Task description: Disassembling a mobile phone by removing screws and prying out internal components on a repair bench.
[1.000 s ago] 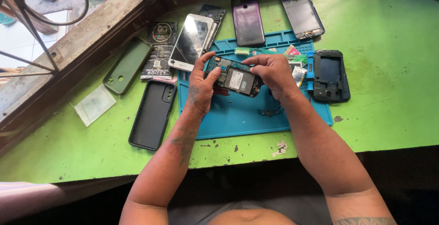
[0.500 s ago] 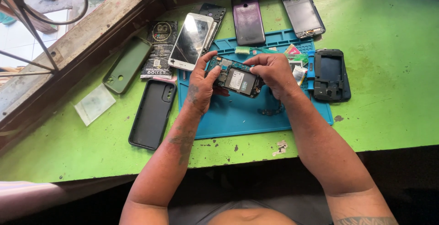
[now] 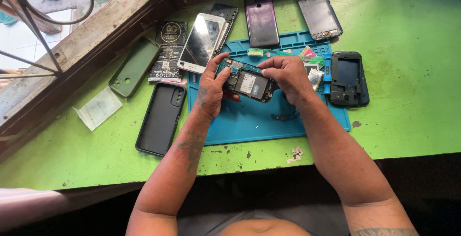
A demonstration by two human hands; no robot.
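While the left hand (image 3: 211,89) and right hand (image 3: 287,75) pinch the opened phone (image 3: 249,83) above the blue mat (image 3: 269,121), slipping fingers could likely strain exposed circuitry.

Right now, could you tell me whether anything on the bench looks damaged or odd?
Yes: the green table has chipped paint along its front edge, and the opened phone in both hands has its circuit board exposed.

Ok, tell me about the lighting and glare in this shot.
Head view: daylight from the window at left; glare on the white phone screen; both hands and the opened phone are sharp; the area under the green table is dark.
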